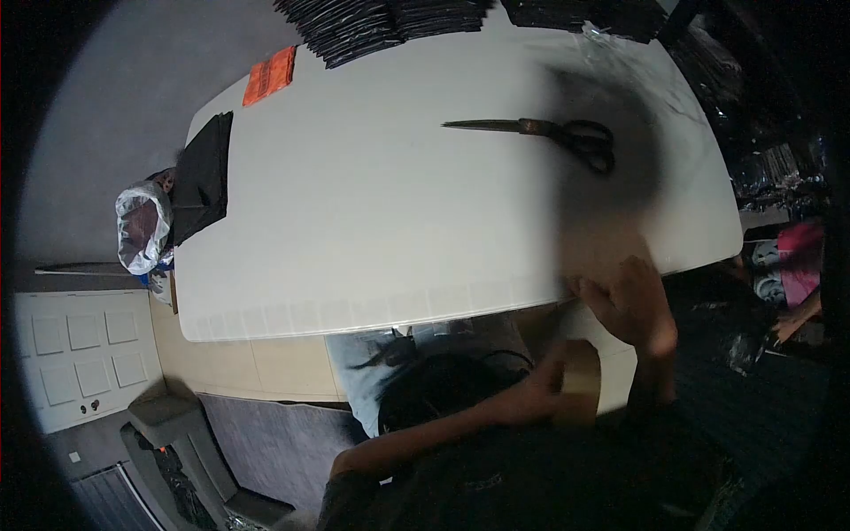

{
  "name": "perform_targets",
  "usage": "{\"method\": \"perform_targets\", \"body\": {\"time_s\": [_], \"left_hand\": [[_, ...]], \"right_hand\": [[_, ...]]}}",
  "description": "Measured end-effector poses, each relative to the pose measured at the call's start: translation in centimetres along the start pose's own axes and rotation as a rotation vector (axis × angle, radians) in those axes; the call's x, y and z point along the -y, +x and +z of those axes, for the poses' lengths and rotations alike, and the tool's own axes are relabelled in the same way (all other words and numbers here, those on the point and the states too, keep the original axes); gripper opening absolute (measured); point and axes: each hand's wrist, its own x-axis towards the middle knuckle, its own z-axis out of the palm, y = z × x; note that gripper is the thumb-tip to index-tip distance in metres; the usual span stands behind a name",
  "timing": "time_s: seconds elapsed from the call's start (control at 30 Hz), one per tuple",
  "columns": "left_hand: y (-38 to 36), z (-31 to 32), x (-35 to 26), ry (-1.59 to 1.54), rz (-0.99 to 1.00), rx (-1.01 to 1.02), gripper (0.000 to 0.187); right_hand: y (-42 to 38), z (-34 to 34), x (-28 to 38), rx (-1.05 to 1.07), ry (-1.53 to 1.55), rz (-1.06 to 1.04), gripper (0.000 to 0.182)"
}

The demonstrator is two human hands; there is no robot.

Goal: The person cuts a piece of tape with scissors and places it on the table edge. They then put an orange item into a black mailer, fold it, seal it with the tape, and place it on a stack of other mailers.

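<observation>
My left hand [534,389] is closed around a brown tape roll [580,382] below the table's near edge. My right hand [627,301] is at that edge, up and to the right of the roll. Its thumb stands apart from the fingers, and nothing shows between them. Black-handled scissors [540,128] lie on the white table [372,195], with their blades pointing left. A dark shadow falls over their handles and reaches down to my right hand.
Stacked black packets [390,26] line the far edge. An orange packet [269,76] and a folded black sheet [204,181] lie at the left, beside a lined bin [142,227]. Another person's hand [786,327] shows at the far right. A grey chair [190,451] stands lower left.
</observation>
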Motion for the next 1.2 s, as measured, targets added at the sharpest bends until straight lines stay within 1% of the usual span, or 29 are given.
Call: {"method": "perform_targets", "body": {"time_s": [0.03,0.07,0.13,0.17,0.23,0.27,0.3,0.33,0.37,0.4,0.43,0.47,0.53,0.57,0.67,0.73,0.77,0.8,0.83,0.9,0.97,1.07,1.1,1.13,1.17,1.2], "left_hand": [[-0.3,0.5,-0.5,0.078,0.014,0.044,0.097],[-0.7,0.8,-0.8,0.155,0.026,0.088,0.096],[-0.7,0.5,-1.1,0.169,0.038,0.081,0.095],[-0.7,0.3,-1.3,0.187,0.052,0.076,0.094],[-0.9,0.3,-1.4,0.194,0.077,0.057,0.093],[-0.9,0.2,-1.5,0.2,0.103,0.036,0.091],[-0.9,0.1,-1.6,0.196,0.103,0.035,0.091],[-0.9,0.1,-1.7,0.276,0.144,0.016,0.091],[-0.9,0.2,-1.9,0.357,0.185,0.005,0.091],[-0.9,0.2,-1.9,0.354,0.182,0.018,0.091],[-0.8,0.3,-1.9,0.423,0.236,-0.009,0.092],[-0.8,0.4,-1.9,0.492,0.291,-0.037,0.092],[-0.7,0.5,-2.3,0.507,0.301,-0.041,0.089],[-0.7,0.5,-2.4,0.526,0.313,-0.058,0.087],[-0.7,0.5,-2.1,0.491,0.288,-0.059,0.087],[-0.4,0.4,-1.5,0.489,0.303,-0.063,0.087],[-0.3,0.4,-1.2,0.484,0.317,-0.068,0.087],[-0.3,0.5,-1.3,0.485,0.318,-0.067,0.087],[-0.3,0.6,-1.5,0.476,0.285,-0.064,0.088],[-0.3,0.7,-1.7,0.469,0.252,-0.058,0.088],[0.0,0.7,-1.9,0.458,0.239,0.006,0.092],[0.6,0.9,-1.5,0.502,0.224,0.036,0.095],[0.7,1.0,-1.4,0.504,0.224,0.036,0.095],[0.8,1.3,-1.3,0.395,0.126,0.047,0.1],[0.9,1.5,-1.3,0.288,0.029,0.058,0.105],[1.0,1.8,-1.6,0.292,0.031,0.058,0.105]], "right_hand": [[0.1,0.3,-0.1,-0.07,-0.009,-0.052,0.042],[0.1,0.2,-0.2,-0.069,-0.008,-0.051,0.042],[0.2,-0.1,-0.4,0.019,-0.07,-0.016,0.037],[0.2,-0.5,-0.4,0.016,-0.073,-0.012,0.037],[0.1,-1.7,-0.5,0.057,0.064,0.083,0.032],[-0.4,-2.6,-0.3,0.059,0.063,0.08,0.032],[-1.4,-3.5,0.0,0.081,0.33,0.212,0.031],[-2.3,-4.0,0.0,0.102,0.598,0.349,0.031],[-3.0,-3.8,-0.9,0.101,0.597,0.361,0.031],[-3.5,-3.4,-1.8,0.233,0.605,0.257,0.031],[-4.1,-3.2,-2.4,0.365,0.612,0.153,0.032],[-4.5,-3.2,-2.8,0.36,0.612,0.165,0.032],[-4.0,-4.1,-1.9,0.417,0.631,0.064,0.035],[-4.0,-4.3,-1.5,0.415,0.632,0.067,0.035],[-4.0,-4.6,-0.7,0.392,0.622,0.107,0.036],[-3.7,-4.8,-0.6,0.546,0.544,0.216,0.032],[-3.8,-4.6,-0.8,0.545,0.544,0.216,0.032],[-4.0,-4.1,-1.1,0.483,0.545,0.181,0.028],[-4.3,-3.7,-1.3,0.421,0.546,0.146,0.025],[-4.6,-3.4,-1.5,0.379,0.56,0.123,0.022],[-4.9,-3.4,-1.6,0.334,0.574,0.1,0.02],[-5.3,-3.6,-1.8,0.31,0.511,0.066,0.019],[-5.7,-3.2,-1.9,0.243,0.483,0.06,0.018],[-6.1,-3.1,-2.0,0.177,0.454,0.054,0.016],[-6.3,-3.3,-1.9,0.174,0.453,0.052,0.016],[-6.5,-3.8,-1.7,0.185,0.414,0.099,0.015]]}}
